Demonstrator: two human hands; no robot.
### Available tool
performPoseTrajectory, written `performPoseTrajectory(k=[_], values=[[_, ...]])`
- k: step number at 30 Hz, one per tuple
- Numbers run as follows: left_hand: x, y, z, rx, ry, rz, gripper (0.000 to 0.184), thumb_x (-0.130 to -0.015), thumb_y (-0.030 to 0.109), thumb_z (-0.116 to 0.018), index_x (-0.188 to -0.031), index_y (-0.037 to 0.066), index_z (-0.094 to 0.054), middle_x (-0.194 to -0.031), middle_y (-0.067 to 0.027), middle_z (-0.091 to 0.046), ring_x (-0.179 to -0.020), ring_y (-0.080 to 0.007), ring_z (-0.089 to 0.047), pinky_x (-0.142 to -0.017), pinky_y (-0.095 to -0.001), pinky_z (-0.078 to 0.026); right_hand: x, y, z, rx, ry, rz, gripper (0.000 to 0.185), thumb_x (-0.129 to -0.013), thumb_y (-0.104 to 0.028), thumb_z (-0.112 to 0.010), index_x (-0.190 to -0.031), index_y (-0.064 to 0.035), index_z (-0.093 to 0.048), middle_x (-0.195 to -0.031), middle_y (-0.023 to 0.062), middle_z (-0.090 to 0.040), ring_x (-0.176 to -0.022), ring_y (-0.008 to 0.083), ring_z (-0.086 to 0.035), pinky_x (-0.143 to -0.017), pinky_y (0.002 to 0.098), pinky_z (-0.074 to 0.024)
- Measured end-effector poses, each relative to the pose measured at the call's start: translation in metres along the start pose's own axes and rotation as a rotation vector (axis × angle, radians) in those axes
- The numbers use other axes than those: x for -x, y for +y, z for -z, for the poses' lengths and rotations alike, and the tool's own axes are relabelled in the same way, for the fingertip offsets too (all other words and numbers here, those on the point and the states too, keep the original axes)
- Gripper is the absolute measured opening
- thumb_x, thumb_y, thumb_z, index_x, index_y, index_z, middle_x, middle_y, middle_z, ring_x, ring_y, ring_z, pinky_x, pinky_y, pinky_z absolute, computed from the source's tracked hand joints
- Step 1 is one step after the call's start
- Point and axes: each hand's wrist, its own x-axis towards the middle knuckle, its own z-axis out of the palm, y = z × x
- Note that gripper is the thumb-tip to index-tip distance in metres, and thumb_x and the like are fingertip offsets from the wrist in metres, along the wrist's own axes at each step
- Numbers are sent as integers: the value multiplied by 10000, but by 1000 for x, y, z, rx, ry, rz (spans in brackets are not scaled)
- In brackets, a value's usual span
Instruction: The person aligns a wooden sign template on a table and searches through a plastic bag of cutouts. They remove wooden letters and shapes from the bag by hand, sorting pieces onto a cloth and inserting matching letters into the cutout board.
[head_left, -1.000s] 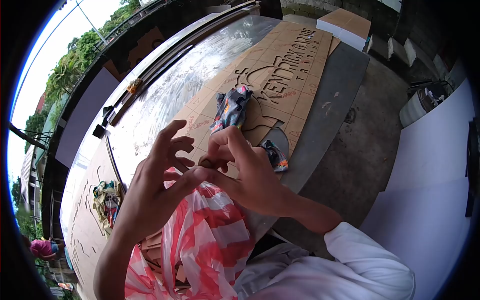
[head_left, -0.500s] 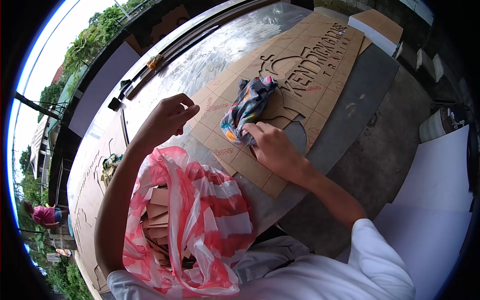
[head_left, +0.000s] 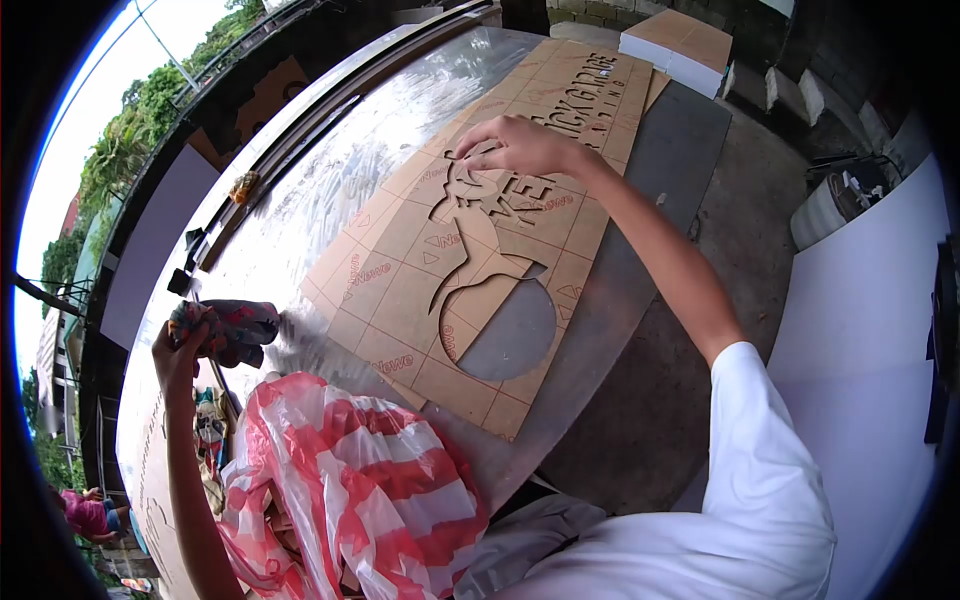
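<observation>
My left hand (head_left: 183, 343) is closed on a crumpled patterned cloth (head_left: 243, 330), held up at the left beside the table. My right hand (head_left: 525, 148) reaches over a brown paper-faced sheet (head_left: 385, 290) with cut-out letters and a curved animal-like outline. Its fingers are bent and apart near the top of that outline; whether they touch the sheet is hard to tell, and no object shows in them. A round hole (head_left: 507, 330) in the sheet's near end shows grey surface beneath. A red-and-white striped plastic bag (head_left: 365, 480) with brown offcuts stands close to my body.
The sheet lies on a shiny metal-like tabletop (head_left: 375, 130) with long dark rails (head_left: 330, 105) along its far edge. A stack of boards (head_left: 680, 50) sits beyond the sheet. Large white panels (head_left: 860, 350) stand at the right. A person in pink (head_left: 88, 512) is at far left.
The cloth has gone from the sheet, under my right hand, to my left hand at the left. My right hand has moved up across the sheet to the outline. The view has shifted.
</observation>
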Motion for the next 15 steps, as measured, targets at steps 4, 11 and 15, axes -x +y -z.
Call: performPoseTrajectory(k=[4,11,15], values=[[14,-27,8,-567,-48,64,662,-781,200,-738,-1304,-24,-399,-808,-116,-675,-708,-173,-654,-630,-307,-510,60,205,59,280,592,-694,363,-824,-282,-661,-1110,-59,-641,-1123,147,-641,-1035,255,-622,-885,352,-486],[31,30,-99,-572,-705,316,617,-727,579,-717,-679,-29,-630,-638,-135,-629,-571,-212,-611,-545,-339,-472,60,149,74,69,373,-1179,785,-770,-352,-715,-1350,53,-377,-1298,199,-522,-1111,284,-580,-676,393,-597],[46,24,-131,-654,-808,257,726,-586,679,-756,-607,-33,-611,-543,-92,-559,-512,-185,-554,-501,-330,-418,49,163,73,63,221,-1235,811,-809,-356,-713,-1372,72,-316,-1300,283,-476,-1023,386,-613,-672,466,-610]])
